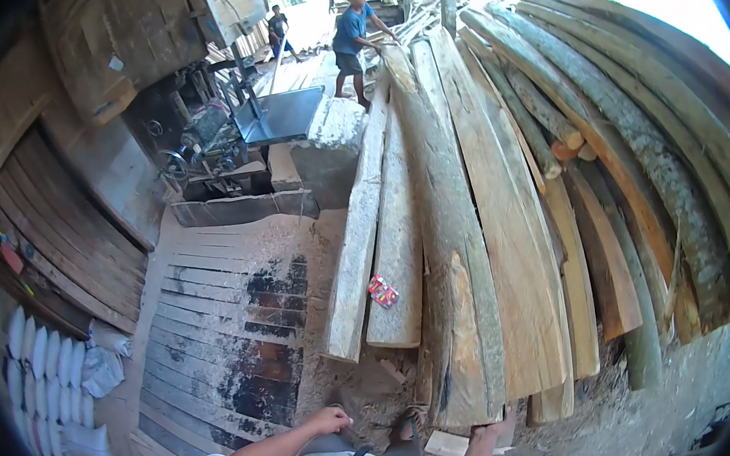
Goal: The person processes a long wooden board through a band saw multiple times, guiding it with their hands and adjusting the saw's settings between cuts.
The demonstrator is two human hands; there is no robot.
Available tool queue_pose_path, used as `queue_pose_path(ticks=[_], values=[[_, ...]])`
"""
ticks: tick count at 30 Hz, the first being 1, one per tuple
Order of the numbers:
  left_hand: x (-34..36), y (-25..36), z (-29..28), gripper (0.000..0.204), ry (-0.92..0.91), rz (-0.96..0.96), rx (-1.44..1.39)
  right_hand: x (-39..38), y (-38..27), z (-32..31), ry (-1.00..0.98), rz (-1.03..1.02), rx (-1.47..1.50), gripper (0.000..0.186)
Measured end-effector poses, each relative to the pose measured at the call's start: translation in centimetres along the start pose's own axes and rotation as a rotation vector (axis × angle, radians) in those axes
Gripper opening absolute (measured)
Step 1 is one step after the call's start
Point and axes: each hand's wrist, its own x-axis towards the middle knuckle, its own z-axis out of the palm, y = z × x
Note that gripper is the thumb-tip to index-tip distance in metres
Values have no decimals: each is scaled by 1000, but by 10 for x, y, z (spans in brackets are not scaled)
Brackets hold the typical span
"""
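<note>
My left hand [330, 419] is in front of my body at the lower middle, its fingers curled closed. A small pale spot shows at its fingertips, too small to name. My right arm reaches forward, and my right hand [492, 431] is at the near end of a thick sawn log [462, 341], beside a wide pale plank [523, 301]. Its fingers are mostly hidden, so I cannot tell whether it grips the wood. A small red packet [383, 291] lies on a narrower beam [397, 242] left of the log.
A saw machine with a metal table [281, 115] stands at the far left, above a slatted, sawdust-strewn floor [209, 328]. White sacks [52, 368] are stacked at the left. More logs [635, 135] lie at the right. A person in blue [352, 34] stands at the timber's far end.
</note>
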Motion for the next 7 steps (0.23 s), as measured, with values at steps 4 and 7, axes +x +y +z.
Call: queue_pose_path(ticks=[4, 7], values=[[23, 2, 7, 47, -133, 58, -6, 13, 8, -28, 25, 33, -25, 59], [39, -20, 12, 56, -216, -42, -319, -7, 31, -45, 154, 121, -4, 58]])
